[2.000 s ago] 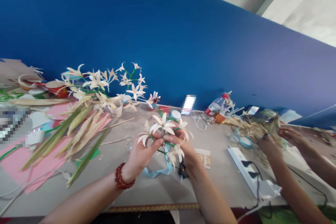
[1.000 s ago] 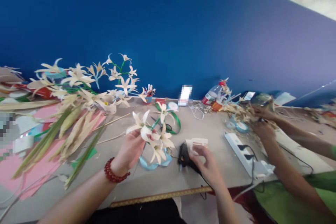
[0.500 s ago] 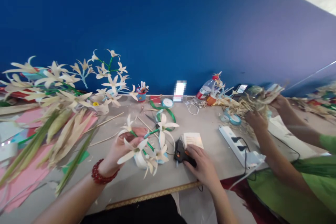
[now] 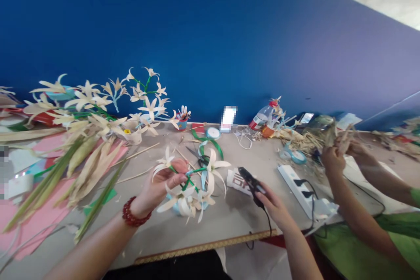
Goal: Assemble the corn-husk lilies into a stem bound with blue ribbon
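My left hand (image 4: 170,183), with a red bead bracelet at the wrist, pinches the green-wrapped stems of a flower spray (image 4: 191,174). Its cream, husk-like blooms fan out around my fingers, and a bit of light blue ribbon shows among the stems. In my right hand (image 4: 271,201) is a black glue gun (image 4: 252,183), gripped by its handle and raised off the table, its nozzle pointing up and left. Just left of the gun lies a white packet (image 4: 239,181) with dark print. Behind the spray are scissors (image 4: 204,160) and a green ribbon (image 4: 215,145).
Finished cream flowers (image 4: 98,105) and dried husks (image 4: 93,170) cover the left side. A white power strip (image 4: 295,190) lies right, with cords. A plastic bottle (image 4: 260,118) stands near the wall. Far right, a co-worker's hands (image 4: 334,157) handle dried husk.
My right hand has lifted the glue gun off the packet and turned it, so the packet's print shows. My left hand still holds the spray, slightly turned. The co-worker's hands have drawn together.
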`<action>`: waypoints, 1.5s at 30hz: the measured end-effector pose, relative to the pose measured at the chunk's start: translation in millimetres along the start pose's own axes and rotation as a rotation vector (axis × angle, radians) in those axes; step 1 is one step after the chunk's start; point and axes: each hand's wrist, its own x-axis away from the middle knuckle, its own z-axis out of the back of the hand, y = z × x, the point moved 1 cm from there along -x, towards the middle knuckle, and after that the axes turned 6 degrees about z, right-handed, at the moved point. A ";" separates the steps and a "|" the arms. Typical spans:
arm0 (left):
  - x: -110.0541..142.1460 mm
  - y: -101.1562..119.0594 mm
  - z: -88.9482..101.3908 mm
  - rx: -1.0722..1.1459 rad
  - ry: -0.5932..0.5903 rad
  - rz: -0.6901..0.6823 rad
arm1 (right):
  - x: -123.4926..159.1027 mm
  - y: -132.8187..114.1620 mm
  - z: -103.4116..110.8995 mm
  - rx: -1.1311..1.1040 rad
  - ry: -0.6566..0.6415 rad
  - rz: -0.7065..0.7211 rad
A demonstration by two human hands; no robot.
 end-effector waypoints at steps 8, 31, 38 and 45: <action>1.2 7.8 -3.9 -0.113 0.009 -0.115 | 5.3 -40.6 -13.2 -0.628 0.043 -0.044; 10.7 17.2 -6.8 -0.324 -0.135 -0.228 | -24.4 -147.8 -45.7 0.143 -0.206 0.983; 7.9 12.6 -9.9 -0.280 -0.187 -0.215 | -36.3 -154.5 -44.6 0.119 -0.364 1.098; 8.4 14.3 -17.8 -0.249 -0.171 -0.213 | -36.1 -150.5 -52.8 0.021 -0.366 1.133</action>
